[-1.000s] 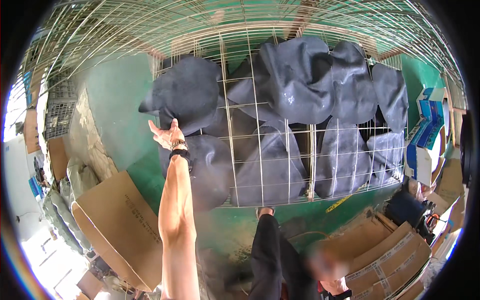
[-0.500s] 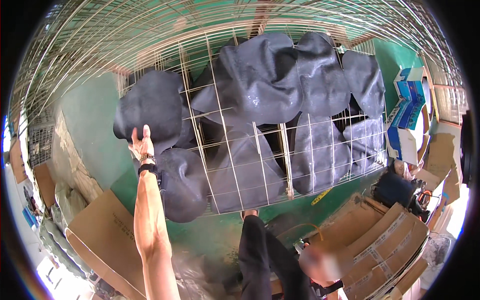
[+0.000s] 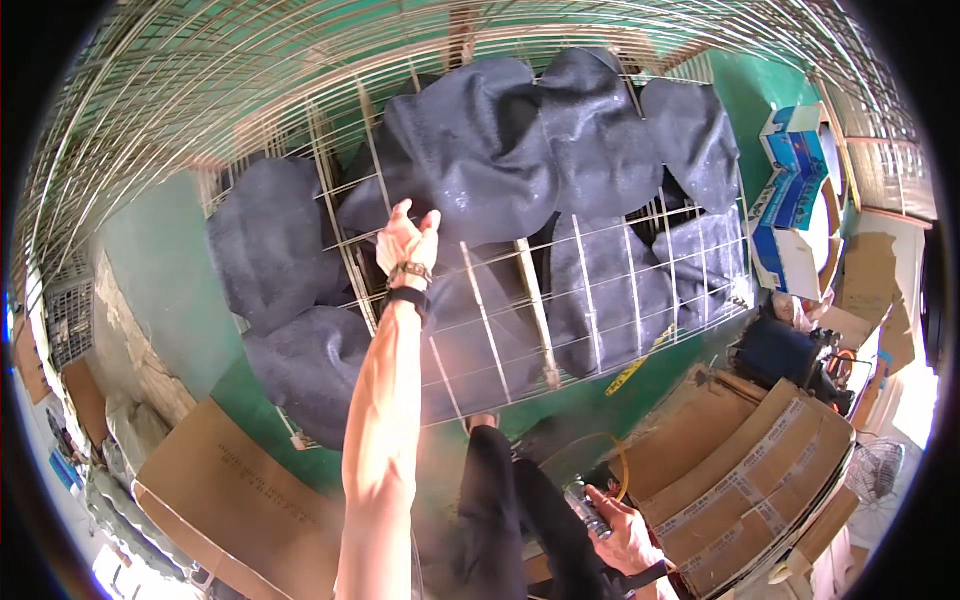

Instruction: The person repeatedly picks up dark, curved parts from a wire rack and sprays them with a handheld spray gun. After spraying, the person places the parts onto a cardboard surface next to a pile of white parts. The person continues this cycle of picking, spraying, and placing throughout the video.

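My left hand (image 3: 408, 248), with a bracelet and a dark band at its wrist, reaches up to the lower edge of a large black rubbery sheet (image 3: 475, 150). Its fingers are apart, and whether they touch the sheet I cannot tell. Several such sheets lie draped over a wire rack, among them one at the left (image 3: 265, 235) and one below it (image 3: 315, 365). Low on the right, beside my dark trouser leg, my right hand (image 3: 625, 535) is closed around a silver spray gun (image 3: 588, 508). A thin yellow hose (image 3: 625, 465) curves up close to it.
The wire rack (image 3: 550, 370) stands on a green floor (image 3: 660, 375). Cardboard boxes flank me, one at the left (image 3: 230, 490) and a stack at the right (image 3: 750, 480). A blue and white carton (image 3: 795, 215) and a fan (image 3: 875, 465) are farther right.
My left hand has moved right, from the left sheet to the larger middle one. My right hand, blurred before, now shows clearly with the spray gun. The view has shifted slightly.
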Demonstrator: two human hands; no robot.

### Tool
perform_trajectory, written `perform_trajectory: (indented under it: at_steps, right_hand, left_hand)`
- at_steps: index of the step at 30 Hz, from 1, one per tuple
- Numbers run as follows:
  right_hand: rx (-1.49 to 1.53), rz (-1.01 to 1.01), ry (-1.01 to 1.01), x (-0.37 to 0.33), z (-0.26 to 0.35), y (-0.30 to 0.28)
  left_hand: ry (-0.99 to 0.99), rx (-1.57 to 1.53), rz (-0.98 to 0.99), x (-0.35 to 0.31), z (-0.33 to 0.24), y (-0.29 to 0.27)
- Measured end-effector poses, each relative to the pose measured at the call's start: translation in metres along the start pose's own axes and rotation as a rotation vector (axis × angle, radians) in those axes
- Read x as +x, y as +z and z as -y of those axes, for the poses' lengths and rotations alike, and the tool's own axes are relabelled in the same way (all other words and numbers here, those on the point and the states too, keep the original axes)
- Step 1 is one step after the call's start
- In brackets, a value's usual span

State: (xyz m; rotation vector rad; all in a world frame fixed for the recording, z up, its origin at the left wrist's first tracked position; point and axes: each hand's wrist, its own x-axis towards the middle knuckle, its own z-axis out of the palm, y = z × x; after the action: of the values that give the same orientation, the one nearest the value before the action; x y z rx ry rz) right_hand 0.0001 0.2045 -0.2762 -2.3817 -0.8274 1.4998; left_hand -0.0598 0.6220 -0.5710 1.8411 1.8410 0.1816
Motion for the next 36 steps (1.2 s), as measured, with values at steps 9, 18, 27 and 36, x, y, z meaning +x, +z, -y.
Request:
perform_trajectory:
  at_steps: [9,18,27,36]
  right_hand:
    - [0.046,-0.045,0.11,-0.018,-0.023,-0.01]
    - [0.092,-0.094,0.045,-0.035,-0.022,-0.018]
    - [0.185,-0.168,0.051,-0.057,-0.005,-0.029]
    - [0.289,-0.201,0.059,-0.104,0.011,-0.031]
  left_hand:
    - [0.168,-0.018,-0.416,0.016,0.007,-0.03]
    - [0.287,-0.009,-0.285,0.019,0.045,-0.029]
    - [-0.478,-1.228,-0.083,0.012,0.066,-0.005]
    - [-0.032,-0.918,0.379,-0.141,0.135,-0.041]
